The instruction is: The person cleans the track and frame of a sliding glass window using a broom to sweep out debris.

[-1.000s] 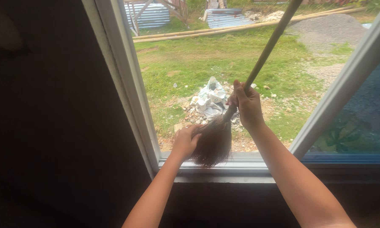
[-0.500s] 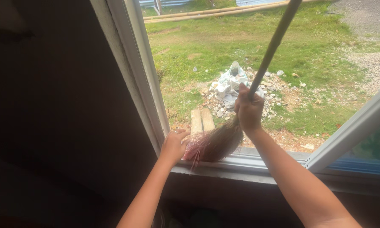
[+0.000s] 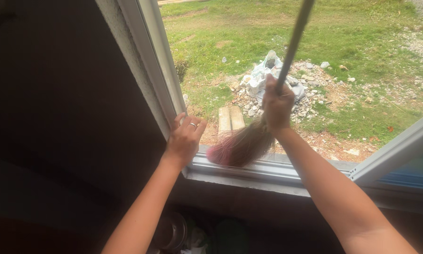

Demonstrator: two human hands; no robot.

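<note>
Two bare hands work at an open window. The right hand (image 3: 277, 104) is clenched around the pale handle (image 3: 293, 44) of a straw broom (image 3: 242, 146), gripping it low, just above the bristle head, with the handle slanting away toward one o'clock and out of the top of the view. The broom's brush, tan with pinkish tips, lies at seven o'clock from that hand and presses on the bottom track of the window sill (image 3: 268, 170), the tips pointing toward the left corner. The left hand (image 3: 185, 138), a ring on one finger, holds nothing: its fingers are loosely spread and rest against the white window frame (image 3: 150, 56) at the lower left corner, just beside the bristle tips at its four o'clock. Outside, beyond the sill, two short wooden planks (image 3: 231, 119) lie on bare earth, and at twelve o'clock from the brush a crumpled white plastic bag (image 3: 263, 77) sits on a heap of rubble and stones, with grass all around. A slanting second frame bar (image 3: 399, 146) crosses at three o'clock.
</note>
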